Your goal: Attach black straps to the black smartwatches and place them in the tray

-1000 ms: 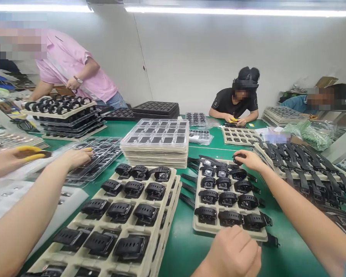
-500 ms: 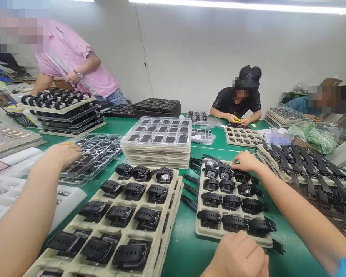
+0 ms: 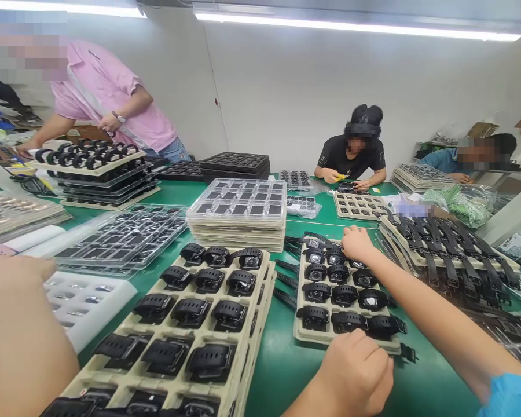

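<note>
The work in hand, as far as can be judged, is handling watches [image 3: 344, 294] one at a time in the right-hand tray [image 3: 315, 337], which lies on the green counter [image 3: 280, 360]; the watches sit in its compartments, most with a black strap arched over the back. The person's right hand [image 3: 359, 244] is at the tray's far right corner, fingers bent and bunched over a watch there, which it partly hides; I cannot tell whether they grip it. The left hand [image 3: 358, 370] is curled closed just in front of the tray's near edge, and whether it holds anything is out of sight. Straps [image 3: 285, 298] poke out at the tray's left edge, and a buckle [image 3: 408, 352] hangs past its near right corner. To the left stands a stack of trays [image 3: 246, 347] with more watches on top; on the right, a batch of loose straps [image 3: 451, 246] lies across another tray. A co-worker's arm [image 3: 21, 324], blurred, is well apart at the far left. The next move, I judge, calls for a narrow pinch by the right fingers that clears the neighbouring straps, with the tray kept steady.
</note>
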